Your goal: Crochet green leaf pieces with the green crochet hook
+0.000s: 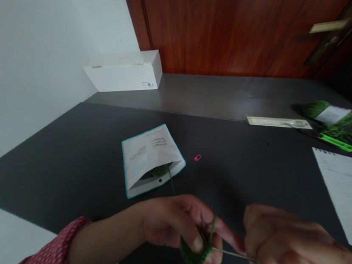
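Observation:
My left hand [184, 223] pinches a small piece of dark green crochet [191, 254] between thumb and fingers. A strand of green yarn [213, 228] loops over its index finger. My right hand [296, 249] is closed around a crochet hook [234, 254] with a thin metal shaft and a green handle. The hook's tip meets the edge of the crochet piece. From the mouth of a white pouch [142, 158] with a blue border, a yarn strand runs toward my left hand; more green yarn shows inside the pouch.
A pink stitch marker [197, 157] lies beyond my hands. Farther right are a green yarn skein [332, 115], a flat strip-like packet [278, 122], green-handled scissors or cutter [337, 142] and a spiral notebook page [348, 196]. A white box [125, 76] stands by the wall.

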Demonstrator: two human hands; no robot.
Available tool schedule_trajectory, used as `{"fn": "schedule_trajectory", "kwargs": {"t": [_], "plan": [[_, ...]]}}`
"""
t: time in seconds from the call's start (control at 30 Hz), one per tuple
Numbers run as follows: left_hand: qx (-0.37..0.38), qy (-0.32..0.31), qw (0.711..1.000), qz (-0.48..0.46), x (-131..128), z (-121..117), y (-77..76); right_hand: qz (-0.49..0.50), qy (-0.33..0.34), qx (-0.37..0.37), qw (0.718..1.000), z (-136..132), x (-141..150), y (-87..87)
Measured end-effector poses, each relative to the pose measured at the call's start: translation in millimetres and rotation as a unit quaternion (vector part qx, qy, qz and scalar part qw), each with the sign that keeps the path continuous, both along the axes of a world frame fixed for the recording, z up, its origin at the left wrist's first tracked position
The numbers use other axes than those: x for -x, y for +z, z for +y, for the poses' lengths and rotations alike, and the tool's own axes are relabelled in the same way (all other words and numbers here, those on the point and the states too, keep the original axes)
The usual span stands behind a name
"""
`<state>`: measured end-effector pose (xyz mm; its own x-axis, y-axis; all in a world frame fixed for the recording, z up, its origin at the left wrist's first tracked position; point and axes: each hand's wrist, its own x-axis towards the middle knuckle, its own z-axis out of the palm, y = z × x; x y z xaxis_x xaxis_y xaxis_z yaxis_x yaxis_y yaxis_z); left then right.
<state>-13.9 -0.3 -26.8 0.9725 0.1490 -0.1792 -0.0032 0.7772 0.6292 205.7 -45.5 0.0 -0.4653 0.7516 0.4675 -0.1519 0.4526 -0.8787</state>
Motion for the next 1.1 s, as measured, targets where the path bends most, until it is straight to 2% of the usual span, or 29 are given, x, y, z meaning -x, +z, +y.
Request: {"fn": "schedule_trajectory", "kwargs": {"t": [0.27, 0.5, 0.6, 0.67, 0.8, 0.9, 0.97, 1.03, 1.1], "plan": [[-0.017, 0.067, 0.997, 0.015, 3, -4, 5.3, 0.101, -0.032, 0.172, 0.979, 2, 12, -5.4], [-0.008, 0.09, 0.995, 0.029, 1, 0, 10.8, 0.146, -0.028, 0.24, 0.959, 6, 16, -8.4], [-0.06, 0.154, 0.984, 0.067, 1, 3, 19.4, 0.172, -0.061, 0.252, 0.95, 9, 21, -10.3], [-0.118, 0.225, 0.961, 0.112, 0, 3, 24.6, 0.169, -0.096, 0.246, 0.949, 10, 24, -12.4], [-0.226, 0.338, 0.887, 0.22, -5, -3, 29.1, 0.107, -0.145, 0.179, 0.967, 8, 26, -16.6], [-0.292, 0.364, 0.844, 0.267, -9, -7, 28.4, 0.006, -0.175, 0.071, 0.982, 3, 23, -17.2], [-0.316, 0.378, 0.824, 0.279, -12, -9, 27.6, -0.089, -0.179, -0.023, 0.98, 0, 22, -16.3], [-0.327, 0.399, 0.808, 0.285, -15, -10, 26.9, -0.181, -0.197, -0.134, 0.954, -1, 24, -15.2], [-0.33, 0.407, 0.804, 0.281, -17, -11, 26.7, -0.251, -0.239, -0.253, 0.903, 1, 28, -14.4]]}}
